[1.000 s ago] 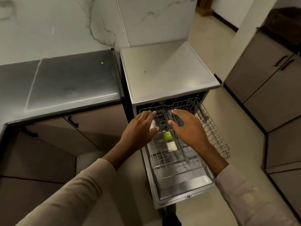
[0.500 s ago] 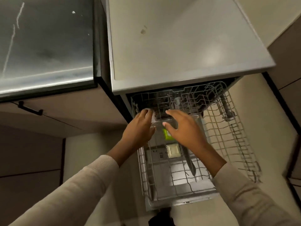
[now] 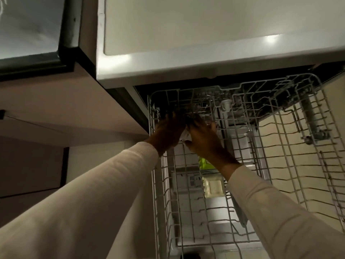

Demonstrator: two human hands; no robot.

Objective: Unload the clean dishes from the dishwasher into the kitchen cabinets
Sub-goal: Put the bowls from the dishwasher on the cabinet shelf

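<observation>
At the rear left corner of the pulled-out upper rack (image 3: 280, 150), just under the dishwasher's top edge (image 3: 205, 71), the left hand (image 3: 169, 132) and right hand (image 3: 204, 140) had pushed deeper than half a second before, when they hovered over the rack with fingers stretched. The view had dipped closer too. Between the palms a small white dish (image 3: 185, 135) showed, its kind too hidden to name; it sat in the rack, not yet lifted. Both hands flanked it closely, but the fingertips were lost in shadow, so whether they clasped it could not be told. Below, the open door (image 3: 188, 212) showed its detergent compartment (image 3: 214, 186). The reach seemed finished, and lifting out looked next.
</observation>
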